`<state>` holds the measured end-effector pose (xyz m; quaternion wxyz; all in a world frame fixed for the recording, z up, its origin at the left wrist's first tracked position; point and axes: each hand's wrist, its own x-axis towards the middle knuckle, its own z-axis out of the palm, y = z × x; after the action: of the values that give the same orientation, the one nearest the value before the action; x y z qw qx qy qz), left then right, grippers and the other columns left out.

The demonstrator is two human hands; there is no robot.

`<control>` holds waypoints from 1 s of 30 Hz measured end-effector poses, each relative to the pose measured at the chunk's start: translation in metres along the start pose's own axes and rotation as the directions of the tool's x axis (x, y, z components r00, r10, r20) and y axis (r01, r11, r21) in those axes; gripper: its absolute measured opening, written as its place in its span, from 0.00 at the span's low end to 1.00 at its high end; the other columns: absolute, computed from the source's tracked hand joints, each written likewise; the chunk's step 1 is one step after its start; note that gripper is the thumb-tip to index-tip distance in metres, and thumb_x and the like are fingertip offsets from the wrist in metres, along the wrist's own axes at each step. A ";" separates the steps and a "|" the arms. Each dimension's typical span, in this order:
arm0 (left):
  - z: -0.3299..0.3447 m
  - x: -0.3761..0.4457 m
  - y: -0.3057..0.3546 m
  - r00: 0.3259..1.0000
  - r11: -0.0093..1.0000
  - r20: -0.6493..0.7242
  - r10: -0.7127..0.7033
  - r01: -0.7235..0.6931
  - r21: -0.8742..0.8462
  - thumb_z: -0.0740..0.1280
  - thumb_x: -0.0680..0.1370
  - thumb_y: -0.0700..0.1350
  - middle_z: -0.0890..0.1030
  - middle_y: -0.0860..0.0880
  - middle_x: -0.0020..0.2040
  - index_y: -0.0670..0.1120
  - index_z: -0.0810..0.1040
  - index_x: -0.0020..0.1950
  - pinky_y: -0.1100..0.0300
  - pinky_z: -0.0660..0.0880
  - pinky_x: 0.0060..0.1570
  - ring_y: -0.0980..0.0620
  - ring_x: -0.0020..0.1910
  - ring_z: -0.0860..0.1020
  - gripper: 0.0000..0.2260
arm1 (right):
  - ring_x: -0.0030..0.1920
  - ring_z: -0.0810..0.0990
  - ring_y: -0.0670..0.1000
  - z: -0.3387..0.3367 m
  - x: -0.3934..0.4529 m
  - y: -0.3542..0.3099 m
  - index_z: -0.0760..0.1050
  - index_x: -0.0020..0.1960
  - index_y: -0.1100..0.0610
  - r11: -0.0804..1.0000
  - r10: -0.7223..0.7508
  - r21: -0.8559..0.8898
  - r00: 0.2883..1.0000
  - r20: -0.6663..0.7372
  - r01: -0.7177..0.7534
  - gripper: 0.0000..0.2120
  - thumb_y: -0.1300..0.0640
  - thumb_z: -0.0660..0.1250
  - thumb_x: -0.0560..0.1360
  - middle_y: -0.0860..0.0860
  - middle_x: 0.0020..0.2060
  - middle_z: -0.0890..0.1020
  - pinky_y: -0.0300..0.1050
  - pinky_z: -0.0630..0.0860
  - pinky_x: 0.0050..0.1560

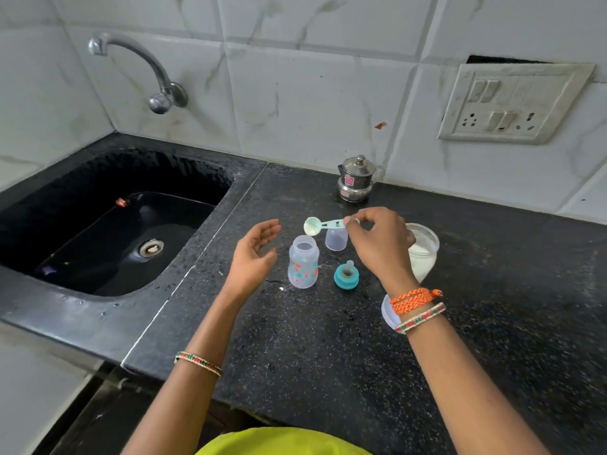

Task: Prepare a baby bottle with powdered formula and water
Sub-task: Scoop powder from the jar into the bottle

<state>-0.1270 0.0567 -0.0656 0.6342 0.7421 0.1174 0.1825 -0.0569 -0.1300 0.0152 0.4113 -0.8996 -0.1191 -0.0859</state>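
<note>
Your right hand (377, 239) pinches the scoop (323, 223) by its handle; the handle runs leftward, so the bowl sits just above the open bottle (303, 261) on the worktop. Your left hand (254, 254) is relaxed and empty, beside the bottle.

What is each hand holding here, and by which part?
The right hand pinches the scoop by the end of its handle; the left hand holds nothing.

A black stone sink (82, 205) is sunk into the dark speckled counter (492, 307); left above it, a curved steel tap (144, 65); far right, a white switchboard (512, 103).
</note>
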 end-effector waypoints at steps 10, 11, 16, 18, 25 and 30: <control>0.027 -0.008 -0.016 0.968 0.994 0.222 -0.113 0.112 0.014 0.73 0.72 0.38 0.69 0.51 0.66 0.55 0.47 0.76 0.61 0.65 0.64 0.55 0.67 0.69 0.44 | 0.62 0.70 0.52 0.013 -0.006 0.005 0.77 0.40 0.49 0.976 -0.127 -0.174 0.991 0.038 0.132 0.05 0.52 0.66 0.75 0.47 0.54 0.79 0.52 0.57 0.61; 0.029 -0.006 -0.016 0.970 0.994 0.215 -0.110 0.110 0.013 0.73 0.71 0.38 0.70 0.51 0.66 0.56 0.51 0.75 0.61 0.66 0.64 0.54 0.66 0.70 0.42 | 0.63 0.69 0.51 0.013 -0.006 0.004 0.78 0.41 0.50 0.967 -0.150 -0.201 0.988 0.041 0.155 0.05 0.52 0.66 0.75 0.47 0.55 0.79 0.53 0.57 0.62; 0.033 -0.002 -0.025 0.988 0.995 0.141 -0.065 0.054 0.082 0.76 0.69 0.42 0.79 0.51 0.59 0.52 0.72 0.59 0.50 0.72 0.65 0.54 0.59 0.78 0.23 | 0.67 0.67 0.55 0.017 -0.008 0.004 0.82 0.46 0.52 0.807 -0.402 -0.432 0.911 0.096 0.402 0.06 0.53 0.66 0.74 0.50 0.59 0.78 0.57 0.50 0.67; 0.035 -0.003 -0.026 0.990 0.997 0.130 -0.047 0.038 0.069 0.77 0.68 0.43 0.80 0.51 0.58 0.50 0.73 0.59 0.51 0.73 0.64 0.54 0.59 0.78 0.22 | 0.66 0.69 0.58 0.021 -0.013 0.005 0.82 0.42 0.54 0.706 -0.521 -0.493 0.844 0.124 0.508 0.02 0.57 0.70 0.71 0.52 0.56 0.80 0.59 0.51 0.66; 0.037 -0.005 -0.030 0.995 0.999 0.102 -0.014 0.009 0.048 0.78 0.67 0.42 0.81 0.49 0.56 0.45 0.74 0.58 0.51 0.75 0.62 0.52 0.57 0.80 0.22 | 0.65 0.68 0.54 0.017 -0.026 0.014 0.81 0.41 0.54 0.572 -0.679 -0.495 0.716 0.163 0.655 0.01 0.59 0.72 0.70 0.50 0.53 0.81 0.62 0.54 0.67; 0.039 -0.006 -0.030 0.997 0.999 0.079 -0.001 -0.002 0.044 0.78 0.67 0.42 0.82 0.47 0.55 0.45 0.74 0.57 0.52 0.76 0.60 0.51 0.55 0.80 0.21 | 0.61 0.74 0.55 0.015 -0.034 0.013 0.81 0.42 0.53 0.591 -0.706 -0.470 0.702 0.091 0.655 0.02 0.59 0.71 0.71 0.48 0.50 0.82 0.62 0.55 0.67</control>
<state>-0.1143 0.0244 -0.1011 0.6217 0.7626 0.0958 0.1506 -0.0847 -0.1313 -0.0125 0.1223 -0.8504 -0.4076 -0.3096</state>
